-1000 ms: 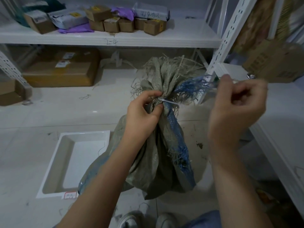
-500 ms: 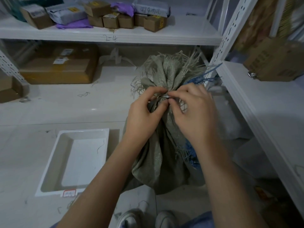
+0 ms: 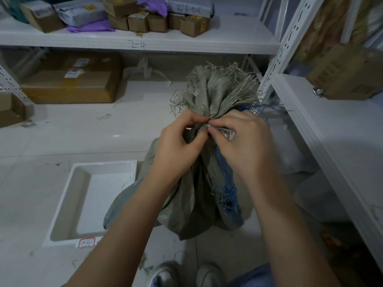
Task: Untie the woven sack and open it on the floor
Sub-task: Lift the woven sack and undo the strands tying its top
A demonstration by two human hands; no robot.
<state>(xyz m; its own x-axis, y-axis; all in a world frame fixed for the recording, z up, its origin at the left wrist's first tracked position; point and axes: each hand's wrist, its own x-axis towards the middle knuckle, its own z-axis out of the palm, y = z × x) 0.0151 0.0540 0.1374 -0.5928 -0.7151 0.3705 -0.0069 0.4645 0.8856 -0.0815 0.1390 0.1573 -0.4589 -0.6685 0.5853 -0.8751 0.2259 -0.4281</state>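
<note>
Centrally in the head view, woven sack stands upright on pale floor, grey-green with frayed blue edging at 3 o'clock of its body. Neck bunched and tied; frayed top fans out at 12 o'clock above the hands. Left hand curls around the neck, thumb and forefinger pinching at the knot. Right hand meets it from 3 o'clock, fingertips pinching a thin white tie at the same knot. White tray lies on floor at 9 o'clock of sack. Shelf with small boxes at 12 o'clock. Shoes at 6 o'clock.
</note>
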